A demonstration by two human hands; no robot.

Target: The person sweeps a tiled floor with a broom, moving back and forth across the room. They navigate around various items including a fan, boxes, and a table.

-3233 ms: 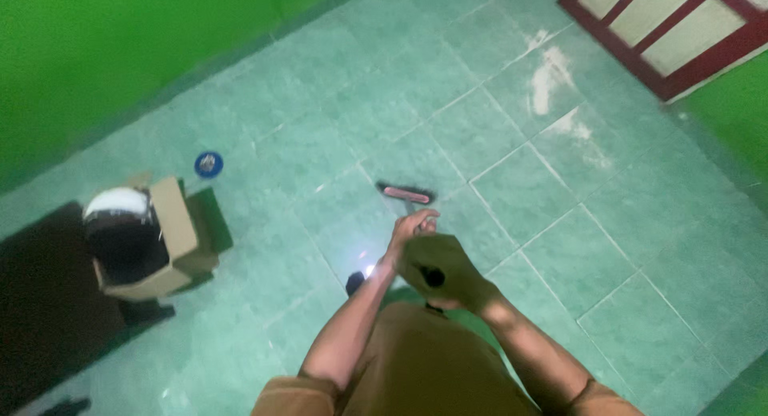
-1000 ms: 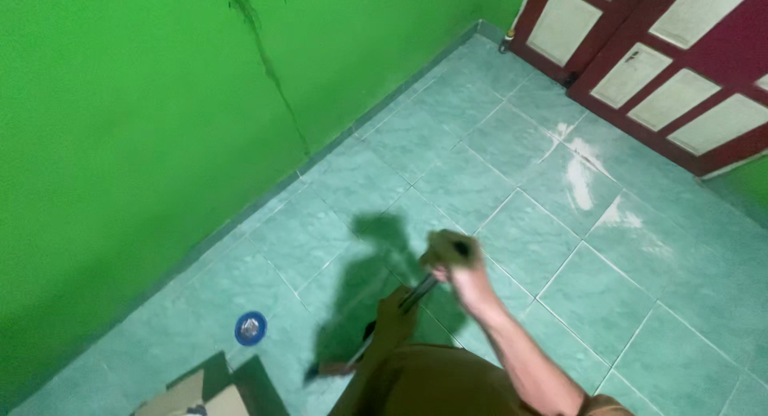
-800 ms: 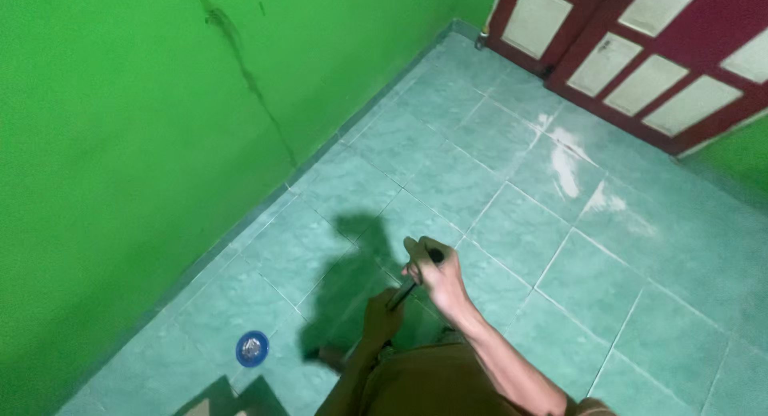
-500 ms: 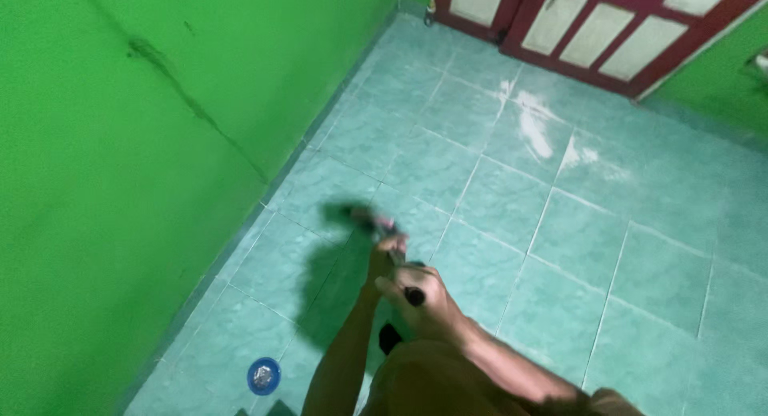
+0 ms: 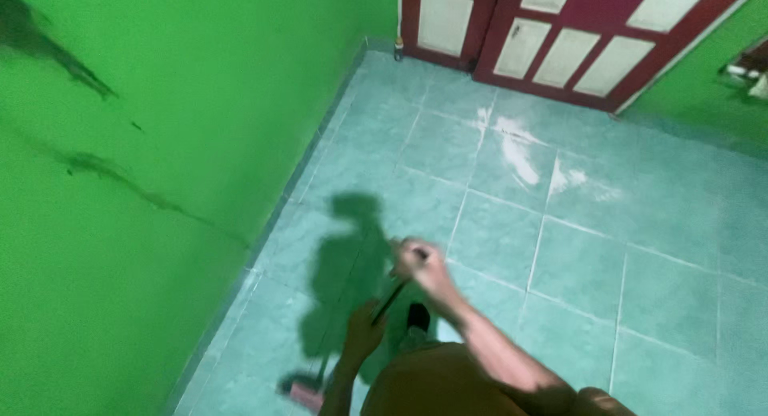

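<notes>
Dark and thin, the broom handle [image 5: 390,302] slants from the right hand [image 5: 422,264] down toward seven o'clock, ending in a pinkish, blurred head [image 5: 302,392] on the teal floor [image 5: 560,248] near the green wall [image 5: 160,144]. The right hand, arm stretched forward, closes its fingers round the handle's top. The left hand [image 5: 362,334] sits lower at seven o'clock, wrapped round the shaft.
</notes>
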